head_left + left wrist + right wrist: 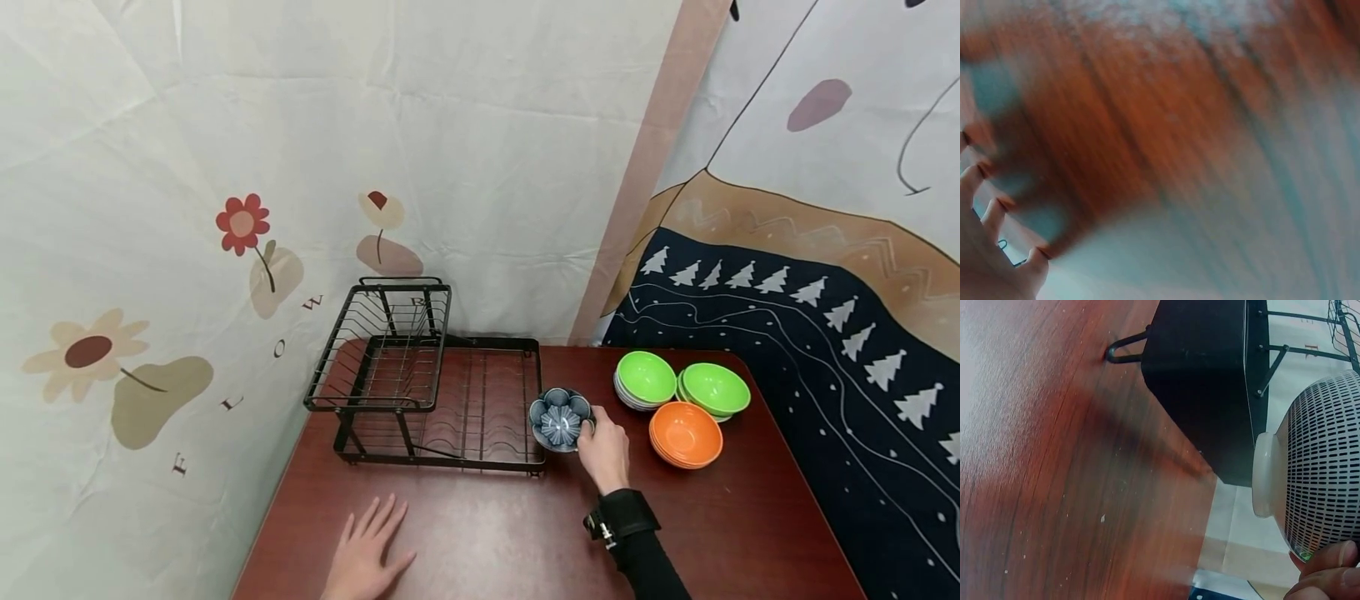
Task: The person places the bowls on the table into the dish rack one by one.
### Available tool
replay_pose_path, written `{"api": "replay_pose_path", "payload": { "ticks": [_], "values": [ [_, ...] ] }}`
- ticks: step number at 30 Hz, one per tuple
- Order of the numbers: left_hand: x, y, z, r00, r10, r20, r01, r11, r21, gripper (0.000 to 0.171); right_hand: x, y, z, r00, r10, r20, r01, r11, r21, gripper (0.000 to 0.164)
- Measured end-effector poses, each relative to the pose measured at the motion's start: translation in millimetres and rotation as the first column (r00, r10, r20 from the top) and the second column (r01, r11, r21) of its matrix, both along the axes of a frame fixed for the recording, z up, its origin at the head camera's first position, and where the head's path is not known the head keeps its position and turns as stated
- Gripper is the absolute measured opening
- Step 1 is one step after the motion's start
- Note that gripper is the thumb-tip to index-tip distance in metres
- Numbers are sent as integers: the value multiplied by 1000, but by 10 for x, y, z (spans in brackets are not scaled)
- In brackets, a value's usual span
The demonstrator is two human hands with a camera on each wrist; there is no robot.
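My right hand (604, 451) grips the right rim of a blue-grey bowl (561, 421) with a flower-like pattern inside. In the head view the bowl is beside the right end of a black dish rack (480, 463). The right wrist view shows its white outside with dark dashes and a pale foot, the bowl (1322, 456) held off the table by the fingers (1335, 578). My left hand (365, 552) lies with fingers spread at the table's front, below the rack, holding nothing. Only part of the left hand (994, 250) shows in the left wrist view.
On the right of the reddish-brown table (487, 533) stand stacked bowls: a green bowl (647, 377) over white ones, another green stack (716, 389) and an orange stack (686, 434). The rack's raised upper basket (378, 407) is at its left. Printed cloth (487, 183) hangs behind.
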State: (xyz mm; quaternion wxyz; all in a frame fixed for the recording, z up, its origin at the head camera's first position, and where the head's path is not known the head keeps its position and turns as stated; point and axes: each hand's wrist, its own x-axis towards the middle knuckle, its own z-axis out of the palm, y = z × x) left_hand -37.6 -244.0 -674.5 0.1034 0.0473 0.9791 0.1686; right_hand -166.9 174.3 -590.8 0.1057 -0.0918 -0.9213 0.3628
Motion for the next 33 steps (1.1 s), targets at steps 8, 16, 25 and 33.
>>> {"api": "replay_pose_path", "payload": {
  "ticks": [8,16,25,33],
  "values": [
    [-45,48,93,1000,10,-12,-10,1000,-12,76,-189,99,-514,994,-5,-111,9,999,37,33],
    [-256,644,467,956,-104,-274,150,977,153,52,12,-82,81,1000,7,-18,-7,1000,7,34],
    [-939,1581,869,983,-97,-156,177,733,657,61,32,-160,97,997,35,-66,-35,999,0,31],
    [-1286,1925,885,978,-135,159,-80,461,884,60,71,-267,80,991,75,-114,-80,996,-36,30]
  ]
}}
